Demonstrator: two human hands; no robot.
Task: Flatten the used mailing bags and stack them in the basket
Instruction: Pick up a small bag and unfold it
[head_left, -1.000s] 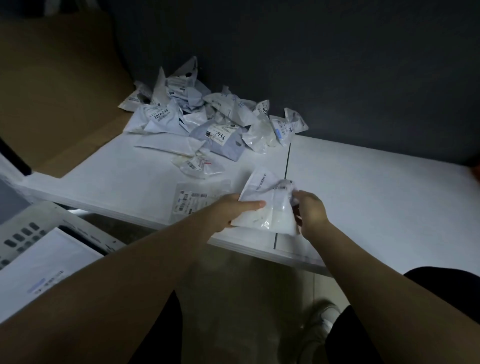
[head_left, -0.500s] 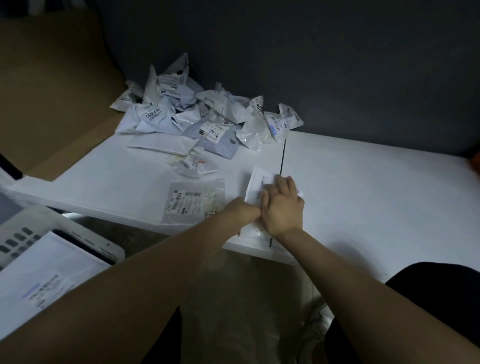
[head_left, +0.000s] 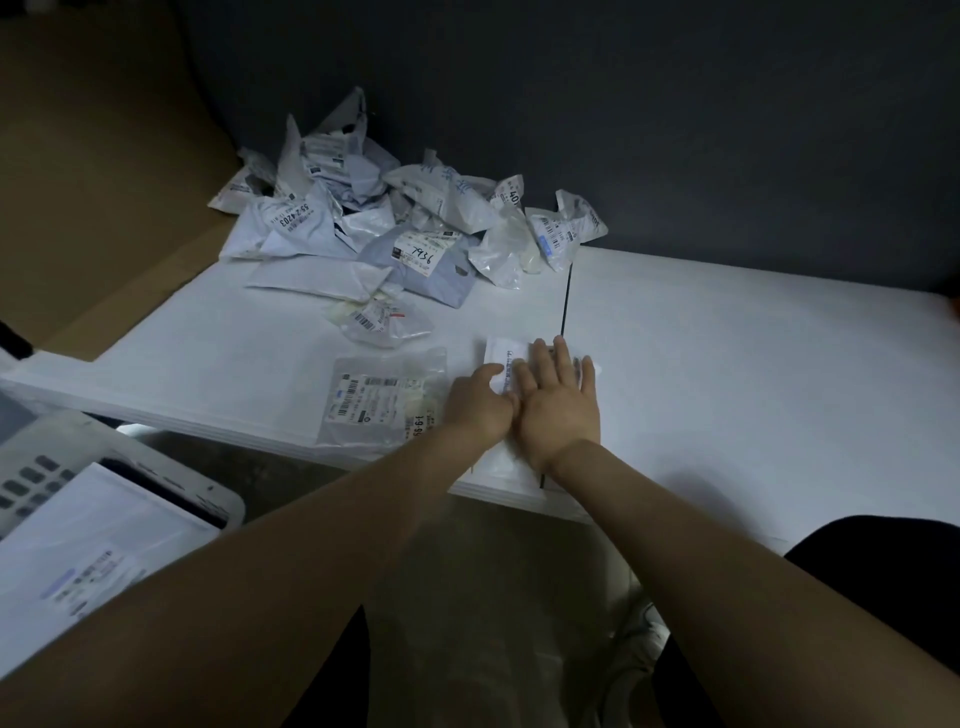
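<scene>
Mailing bag (head_left: 500, 356) — one — lies pressed under left hand (head_left: 480, 404) and right hand (head_left: 560, 402) — both spread flat.

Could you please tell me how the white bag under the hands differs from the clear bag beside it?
The white bag is opaque and pressed under the left hand and right hand; the clear bag is see-through and lies to their left. The white bag's label is mostly covered; the clear bag's labels show. Both lie flat.
</scene>
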